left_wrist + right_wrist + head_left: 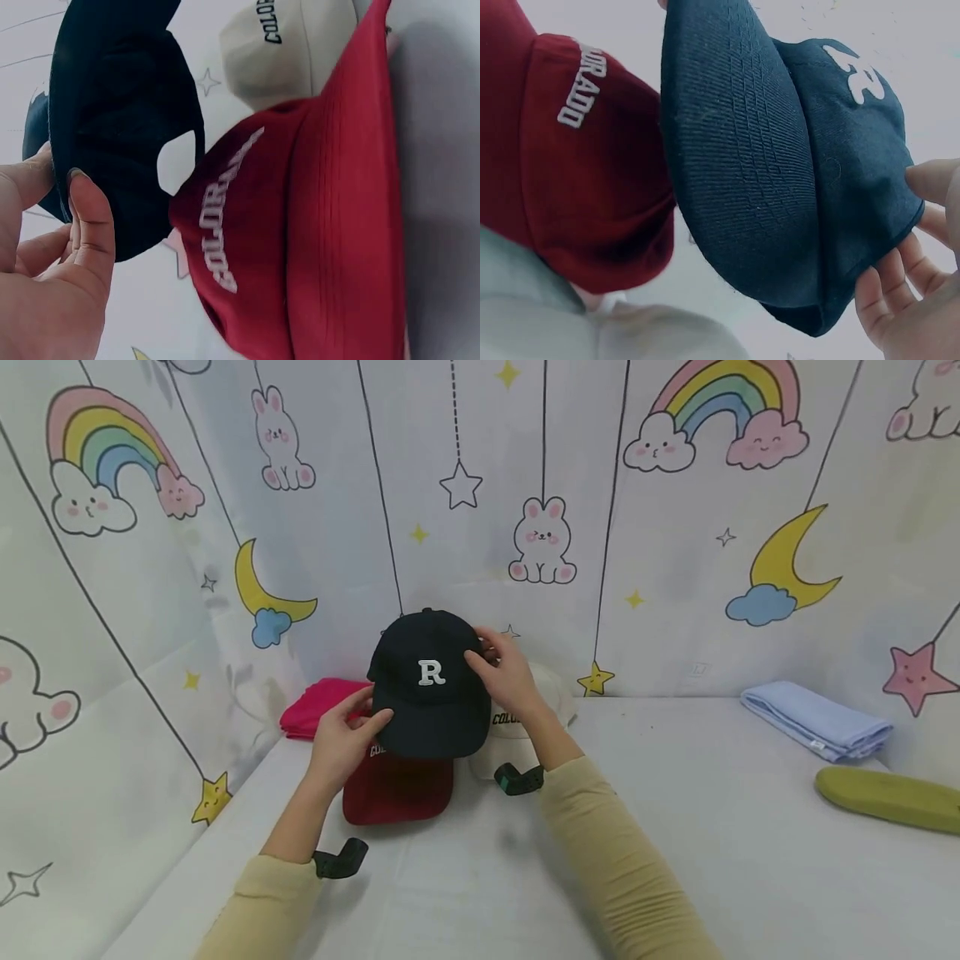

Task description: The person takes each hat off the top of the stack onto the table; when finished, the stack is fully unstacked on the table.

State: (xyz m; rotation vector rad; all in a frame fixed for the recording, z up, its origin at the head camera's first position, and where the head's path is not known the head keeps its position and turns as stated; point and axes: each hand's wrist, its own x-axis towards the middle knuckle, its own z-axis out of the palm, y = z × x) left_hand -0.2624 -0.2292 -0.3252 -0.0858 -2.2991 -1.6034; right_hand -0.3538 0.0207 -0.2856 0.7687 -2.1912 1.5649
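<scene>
A dark navy baseball cap [420, 647] with a white letter R is held up in both hands, its brim toward me. My left hand [341, 739] pinches its edge on the left, thumb on one side and fingers on the other, as the left wrist view shows. On the right side, my right hand [510, 672] grips the crown's edge between thumb and fingers. Below and behind it sits a red cap [397, 793] with white lettering. A cream cap [551, 693] with dark lettering lies behind my right hand, partly hidden.
Bright pink folded cloth [318, 706] lies at the back left of the white table [675, 827]. Toward the right are a folded light blue cloth [817, 718] and a long olive-green object [888, 797]. A patterned curtain [480, 560] hangs behind the table.
</scene>
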